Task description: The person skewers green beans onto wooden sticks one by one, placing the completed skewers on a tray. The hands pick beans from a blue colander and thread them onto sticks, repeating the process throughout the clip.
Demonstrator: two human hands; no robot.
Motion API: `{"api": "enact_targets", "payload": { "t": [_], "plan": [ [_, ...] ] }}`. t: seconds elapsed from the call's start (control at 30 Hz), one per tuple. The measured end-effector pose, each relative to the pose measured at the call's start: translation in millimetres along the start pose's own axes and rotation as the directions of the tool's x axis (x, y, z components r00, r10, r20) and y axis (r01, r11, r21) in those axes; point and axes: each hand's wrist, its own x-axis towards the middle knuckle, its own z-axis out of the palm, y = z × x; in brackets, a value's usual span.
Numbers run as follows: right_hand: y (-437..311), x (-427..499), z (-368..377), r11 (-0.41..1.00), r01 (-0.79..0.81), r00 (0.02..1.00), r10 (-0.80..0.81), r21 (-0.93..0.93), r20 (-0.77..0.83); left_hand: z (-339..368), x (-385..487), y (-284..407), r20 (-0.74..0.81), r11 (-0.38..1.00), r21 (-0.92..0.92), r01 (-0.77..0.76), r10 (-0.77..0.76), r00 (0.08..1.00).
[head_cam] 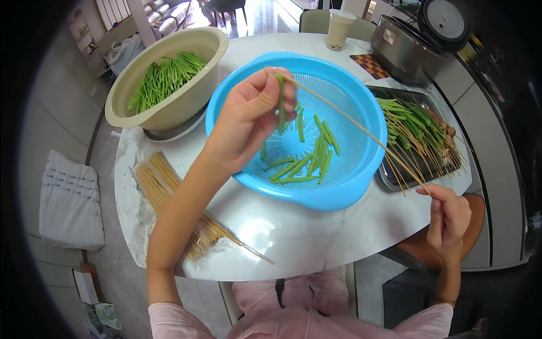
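My left hand (258,110) pinches a green bean piece (281,104) above the blue plastic colander (330,199). At the bean's upper end is the tip of a bamboo skewer (360,127); fingers hide whether it pierces the bean. The skewer slants down to the right, and my right hand (449,216) grips its other end beyond the table's right edge. Several cut green beans (319,156) lie loose on the colander's bottom. Under my left forearm rests an opened plastic bag of bamboo skewers (159,182), some sticking out towards the table's front.
A beige basin (167,118) of long green vegetables (169,78) stands at the back left. To the right, a metal tray (383,180) holds skewered greens (406,123) and brownish pieces (446,133). Behind are a lidded drink cup (339,29), a checkered mat (370,66) and an open rice cooker (406,51).
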Motion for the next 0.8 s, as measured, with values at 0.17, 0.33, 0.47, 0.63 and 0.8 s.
{"api": "enact_targets", "payload": {
  "t": [0.17, 0.33, 0.47, 0.63, 0.8],
  "plan": [
    [7.4, 13.3, 11.6, 0.996, 0.086, 0.995, -0.084, 0.031, -0.054, -3.5, -0.6, -0.5, -0.036, 0.993, -0.121, -0.003, -0.001, 0.999],
    [5.3, 7.4, 11.7, 0.999, 0.046, 0.995, -0.045, 0.012, -0.091, -5.2, 0.1, -0.4, -0.02, 0.989, -0.149, -0.02, 0.017, 1.0],
    [4.1, 4.5, 10.6, 0.998, 0.054, 0.994, -0.053, 0.015, -0.096, -4.1, -0.1, -0.4, -0.049, 0.993, -0.108, -0.037, 0.032, 0.998],
    [5.9, 2.4, 9.9, 0.998, 0.068, 0.993, -0.067, 0.009, -0.101, -3.5, -0.3, -0.1, -0.068, 0.995, -0.09, -0.044, 0.038, 0.997],
    [8.0, 0.6, 10.5, 0.998, 0.056, 0.991, -0.055, 0.005, -0.119, -5.4, -0.3, -0.5, -0.021, 0.994, -0.101, -0.037, 0.035, 0.999]
  ]
}}
